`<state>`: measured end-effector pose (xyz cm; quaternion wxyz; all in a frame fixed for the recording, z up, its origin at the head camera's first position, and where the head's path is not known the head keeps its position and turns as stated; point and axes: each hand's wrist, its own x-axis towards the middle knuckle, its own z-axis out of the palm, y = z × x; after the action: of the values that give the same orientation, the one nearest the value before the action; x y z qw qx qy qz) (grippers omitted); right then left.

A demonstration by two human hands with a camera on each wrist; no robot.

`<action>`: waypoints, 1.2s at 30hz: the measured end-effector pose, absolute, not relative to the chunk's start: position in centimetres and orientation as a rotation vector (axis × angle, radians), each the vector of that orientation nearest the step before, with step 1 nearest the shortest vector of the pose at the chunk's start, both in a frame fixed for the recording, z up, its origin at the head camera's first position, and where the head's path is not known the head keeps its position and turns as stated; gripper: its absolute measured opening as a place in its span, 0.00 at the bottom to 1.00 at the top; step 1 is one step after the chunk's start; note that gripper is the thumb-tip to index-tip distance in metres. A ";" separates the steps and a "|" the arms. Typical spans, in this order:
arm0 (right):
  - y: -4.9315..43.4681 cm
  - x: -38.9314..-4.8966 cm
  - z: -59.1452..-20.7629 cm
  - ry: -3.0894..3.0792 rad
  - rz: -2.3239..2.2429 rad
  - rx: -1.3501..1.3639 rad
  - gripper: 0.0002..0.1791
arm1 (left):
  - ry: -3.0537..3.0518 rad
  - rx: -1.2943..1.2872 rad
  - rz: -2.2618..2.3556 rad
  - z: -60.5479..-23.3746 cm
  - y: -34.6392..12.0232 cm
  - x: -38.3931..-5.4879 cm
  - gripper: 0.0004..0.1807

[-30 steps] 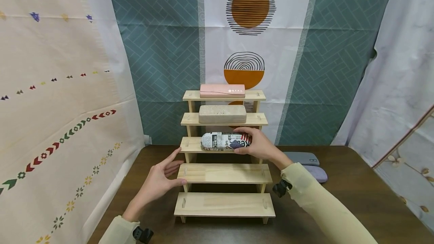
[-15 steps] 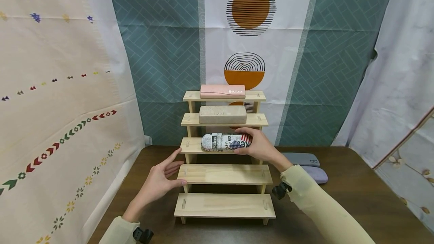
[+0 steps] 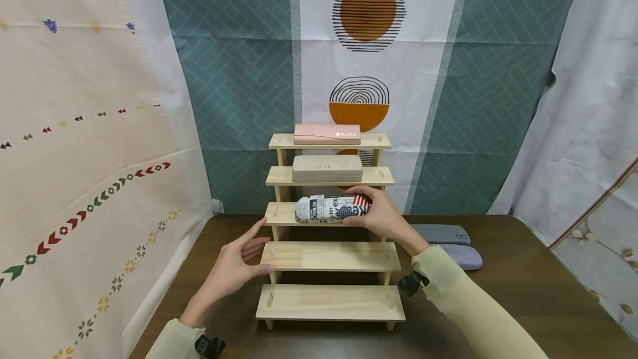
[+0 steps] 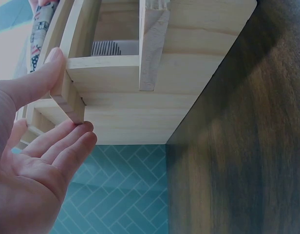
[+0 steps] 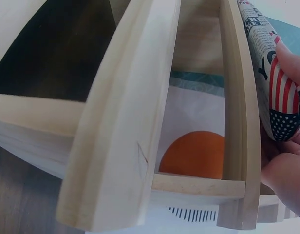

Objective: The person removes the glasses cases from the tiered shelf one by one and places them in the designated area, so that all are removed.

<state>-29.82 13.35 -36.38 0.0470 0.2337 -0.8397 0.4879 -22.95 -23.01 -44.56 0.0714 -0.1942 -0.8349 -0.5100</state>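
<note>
My right hand (image 3: 376, 212) grips the right end of a newsprint-patterned glasses case (image 3: 321, 208), thumb in front and fingers over the top. The case lies along the middle step of a five-step wooden display rack (image 3: 329, 301). In the right wrist view, the case's flag-printed end (image 5: 281, 100) shows beside the thumb and fingers. My left hand (image 3: 234, 262) is at the rack's left side. Its thumb rests on the front of one step's end and the fingertips touch that board's far side, pinching the board end (image 4: 69, 100) in the left wrist view.
A pink glasses case (image 3: 326, 134) lies on the top step and a beige case (image 3: 326, 168) on the one below. At the right, a grey case (image 3: 443, 233) and a lavender case (image 3: 463, 256) lie on the dark wooden table (image 3: 528, 292). Patterned cloths hang behind and at both sides.
My right hand and the newsprint case have shifted very slightly left over the last half second. My left hand has stayed at the rack's side.
</note>
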 end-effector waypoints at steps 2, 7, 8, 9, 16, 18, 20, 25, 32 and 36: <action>13.3 -29.7 -36.4 -2.550 1.506 0.697 0.38 | -2.509 -0.584 -1.536 -44.6 -23.0 -22.9 0.58; 13.1 -29.3 -36.5 -2.514 1.565 0.677 0.37 | -2.505 -0.587 -1.540 -44.6 -23.0 -23.0 0.58; 13.1 -29.2 -36.5 -2.506 1.578 0.676 0.37 | -2.503 -0.587 -1.542 -44.6 -23.1 -23.0 0.58; 13.1 -29.2 -36.6 -2.497 1.594 0.677 0.37 | -2.502 -0.588 -1.544 -44.6 -23.1 -23.0 0.58; 13.2 -29.2 -37.0 -2.458 1.660 0.689 0.36 | -2.503 -0.581 -1.557 -44.7 -23.1 -23.1 0.58; 13.3 -29.1 -37.0 -2.454 1.675 0.690 0.36 | -2.505 -0.577 -1.558 -44.7 -23.1 -23.1 0.58; 13.3 -29.0 -36.9 -2.453 1.683 0.687 0.36 | -2.503 -0.578 -1.558 -44.6 -23.1 -23.1 0.58; 13.6 -28.7 -37.0 -2.451 1.682 0.687 0.36 | -2.500 -0.590 -1.540 -44.6 -23.1 -23.1 0.58; 14.1 -28.3 -37.1 -2.436 1.686 0.699 0.36 | -2.498 -0.592 -1.534 -44.7 -23.1 -23.1 0.58; 14.4 -28.0 -37.3 -2.418 1.713 0.705 0.36 | -2.495 -0.595 -1.534 -44.7 -23.2 -23.0 0.59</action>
<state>-27.98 14.43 -37.26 0.0478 0.2310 -0.7930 0.5617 -23.04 -23.17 -44.69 0.0763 -0.1986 -0.8324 -0.5118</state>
